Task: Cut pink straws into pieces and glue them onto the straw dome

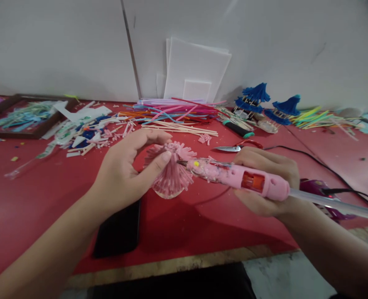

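Between the thumb and fingers of my left hand (128, 166) is a pink cone-shaped roof piece (173, 178), made of many short pink sticks fanned out from its top. My right hand (268, 174) is wrapped round a pink glue gun (236, 176) with an orange trigger and a clear glue stick (336, 203) coming out of its back. The glue gun's dark nozzle points left and meets the side of the pink piece near its top; whether it touches is hard to tell. Dried glue and scraps coat the gun's front.
A black phone (118, 230) lies beneath my left wrist. Scissors (230, 148), a green-and-black handle (238, 129) and colored sticks (177, 112) lie behind. Blue-roofed models (252, 99) stand back right. Scraps (87, 133) and a brown tray (31, 135) are left. A purple device (317, 191) with a cable sits right.
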`<state>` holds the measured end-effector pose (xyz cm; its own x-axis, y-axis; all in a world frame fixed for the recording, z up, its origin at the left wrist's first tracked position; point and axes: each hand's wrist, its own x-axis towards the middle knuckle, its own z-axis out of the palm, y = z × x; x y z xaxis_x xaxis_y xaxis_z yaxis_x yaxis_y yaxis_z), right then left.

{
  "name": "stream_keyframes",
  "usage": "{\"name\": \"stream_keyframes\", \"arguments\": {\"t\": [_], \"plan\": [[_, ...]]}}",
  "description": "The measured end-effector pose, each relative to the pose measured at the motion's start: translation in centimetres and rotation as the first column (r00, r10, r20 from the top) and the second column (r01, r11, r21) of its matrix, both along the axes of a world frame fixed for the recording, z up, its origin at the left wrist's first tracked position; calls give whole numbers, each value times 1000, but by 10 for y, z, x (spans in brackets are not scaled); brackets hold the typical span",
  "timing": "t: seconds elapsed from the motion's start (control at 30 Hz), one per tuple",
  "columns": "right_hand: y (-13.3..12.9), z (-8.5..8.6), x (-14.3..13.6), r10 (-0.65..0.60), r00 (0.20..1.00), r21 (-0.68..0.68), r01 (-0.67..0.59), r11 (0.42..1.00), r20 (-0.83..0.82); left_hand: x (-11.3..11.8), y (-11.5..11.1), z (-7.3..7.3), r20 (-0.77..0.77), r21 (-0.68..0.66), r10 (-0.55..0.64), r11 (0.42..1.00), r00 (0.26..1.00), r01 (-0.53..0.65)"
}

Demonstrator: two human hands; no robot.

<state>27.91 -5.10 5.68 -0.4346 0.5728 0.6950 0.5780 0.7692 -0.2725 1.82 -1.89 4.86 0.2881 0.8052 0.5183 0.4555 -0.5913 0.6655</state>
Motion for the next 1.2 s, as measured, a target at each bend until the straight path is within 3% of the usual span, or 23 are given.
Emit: {"name": "stream_keyframes", "arguments": {"t": [0.13,0.27,0.33,0.5,0.67,0.73,0.83,0.9,1.03,1.1,1.2], "plan": [[1,6,-5,-18,998,-40,21,999,59,1,1,-1,9,-4,-17,1000,1000,17],[3,4,-1,-10,1000,61,9,998,6,0,3,-3,32,-10,-34,999,999,34],[4,-1,9,-66,998,80,67,995,-10,-1,3,-4,47,-15,-40,999,998,40],[0,-17,43,-202,979,-114,198,974,-29,-6,5,-10,118,-15,-64,998,991,66],[-9,-23,44,-102,995,-129,100,987,-5,-9,10,-33,382,43,-117,993,917,109],[-9,-26,42,-137,990,-113,137,984,9,-11,13,-46,419,45,-108,994,902,98],[2,-37,52,-233,966,-73,241,968,110,-17,16,-61,426,9,-88,996,900,93],[13,-49,69,-253,928,-83,285,955,272,-19,16,-65,442,-12,-55,998,895,67],[32,-74,110,-285,799,-252,468,847,529,-19,14,-65,442,-55,-18,997,897,48],[36,-81,124,-275,778,-277,493,825,565,-19,13,-64,440,-84,-7,995,898,49],[33,-77,125,-315,772,-241,509,826,552,-18,12,-65,441,-98,4,994,898,43]]}}
